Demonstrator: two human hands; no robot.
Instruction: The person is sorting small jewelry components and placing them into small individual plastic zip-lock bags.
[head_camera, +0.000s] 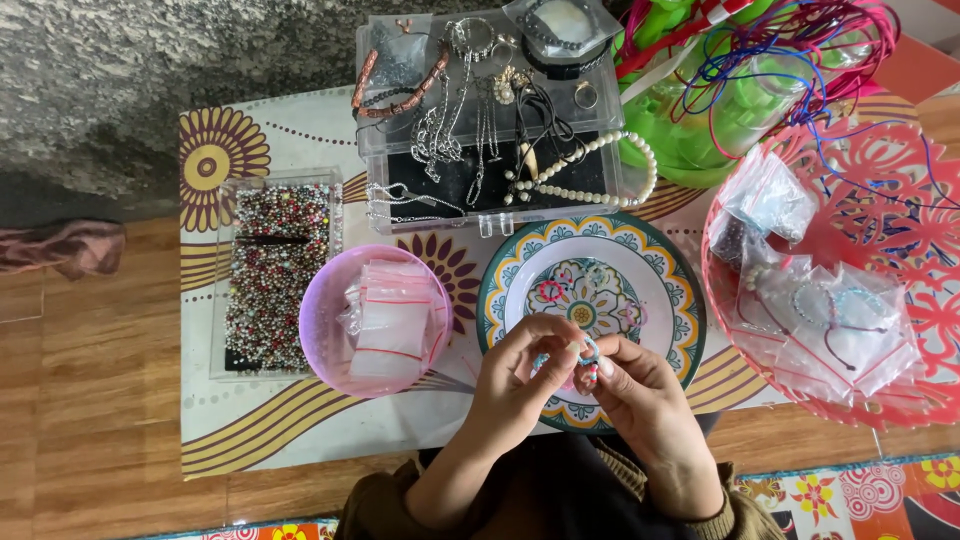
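Both the left hand (525, 365) and right hand (635, 385) pinch a small beaded bracelet (590, 358) just over the patterned plate (680, 290), so I'd keep it low there to catch loose beads.

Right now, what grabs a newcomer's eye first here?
Both hands, left hand and right hand, meet over the patterned plate at centre, pinching a small beaded bracelet. Behind it, a clear jewellery box holds chains and a pearl necklace. At left sit a pink bowl of small bags and a tray of mixed beads.
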